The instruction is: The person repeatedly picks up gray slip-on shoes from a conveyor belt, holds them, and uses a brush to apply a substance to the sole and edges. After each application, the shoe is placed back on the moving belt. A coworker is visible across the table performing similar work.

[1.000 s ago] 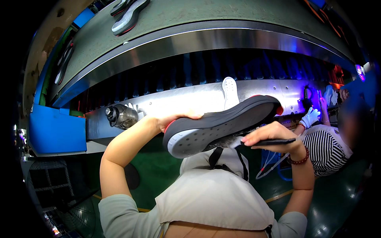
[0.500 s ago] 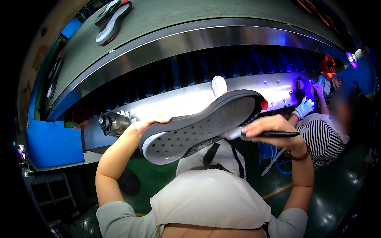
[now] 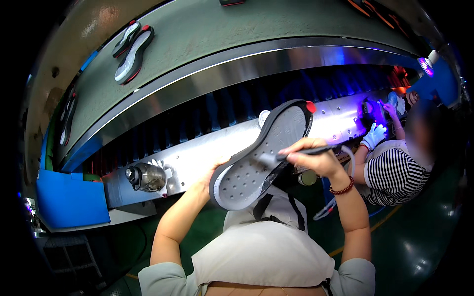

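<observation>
Running across the top is the big green conveyor belt (image 3: 237, 34) w/ a pair of shoe soles (image 3: 132, 47) lying on it upper left, steel machine panel (image 3: 207, 153) below it, and a co-worker in a striped shirt (image 3: 395, 172) w/ a white glove at your right. Your left hand (image 3: 213, 173) is clamped on the heel end of the grey shoe sole (image 3: 261, 153), held inner side up and tilted between you and the panel. Your right hand (image 3: 313, 157) is pinched shut on a thin brush (image 3: 301, 153), tip touching the sole's mid-section.
</observation>
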Demonstrator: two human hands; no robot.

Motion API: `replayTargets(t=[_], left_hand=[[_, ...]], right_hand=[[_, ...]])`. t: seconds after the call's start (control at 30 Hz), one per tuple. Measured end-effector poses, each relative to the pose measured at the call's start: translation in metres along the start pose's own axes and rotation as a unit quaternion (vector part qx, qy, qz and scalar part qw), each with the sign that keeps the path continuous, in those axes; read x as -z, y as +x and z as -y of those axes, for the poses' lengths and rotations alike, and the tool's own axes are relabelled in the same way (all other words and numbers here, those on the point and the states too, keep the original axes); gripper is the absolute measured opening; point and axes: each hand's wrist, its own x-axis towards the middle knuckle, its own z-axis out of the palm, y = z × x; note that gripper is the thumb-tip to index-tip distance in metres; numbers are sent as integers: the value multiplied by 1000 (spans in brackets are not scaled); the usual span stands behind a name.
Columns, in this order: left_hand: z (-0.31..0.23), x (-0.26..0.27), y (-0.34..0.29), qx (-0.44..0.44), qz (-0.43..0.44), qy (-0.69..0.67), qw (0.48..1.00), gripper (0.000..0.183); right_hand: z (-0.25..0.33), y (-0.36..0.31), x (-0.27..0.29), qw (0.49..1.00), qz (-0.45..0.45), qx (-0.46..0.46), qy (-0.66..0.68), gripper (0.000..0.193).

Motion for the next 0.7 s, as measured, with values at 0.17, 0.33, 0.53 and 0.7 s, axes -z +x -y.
replayTargets(t=[0.17, 0.33, 0.53, 0.7], left_hand=[[3, -1, 9, 3, 4, -7, 1000, 48], [1, 0, 20, -17, -5, -11, 1000, 50], [-3, -23, 13, 3, -9, 36, 999, 52], [-13, -42, 12, 14, 24, 66, 997, 51]], right_hand=[[-63, 5, 27, 920, -352, 77, -153, 13], [-43, -1, -59, 902, -247, 200, -293, 14], [-24, -16, -48, 994, -89, 52, 27, 11], [-51, -48, 15, 848, -388, 121, 339, 18]])
